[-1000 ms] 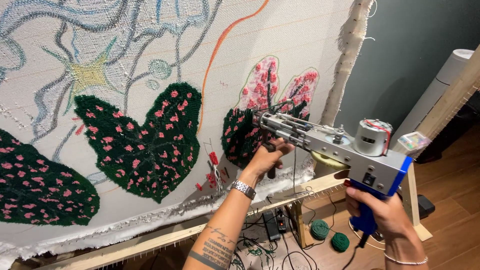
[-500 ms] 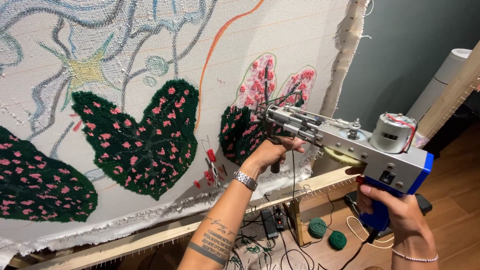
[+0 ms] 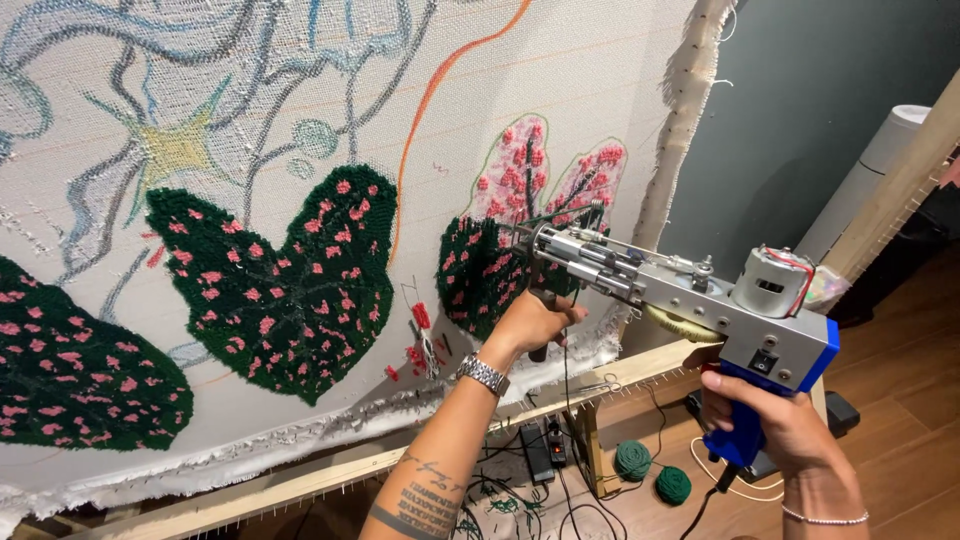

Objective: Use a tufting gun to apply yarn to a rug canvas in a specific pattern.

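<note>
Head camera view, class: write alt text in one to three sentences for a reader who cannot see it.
A person presses a tufting gun against a stretched cloth, the right hand on its blue grip and the left hand on the front handle. The needle meets a dark green, pink-spotted tufted leaf. Two green yarn balls lie on the floor below.
</note>
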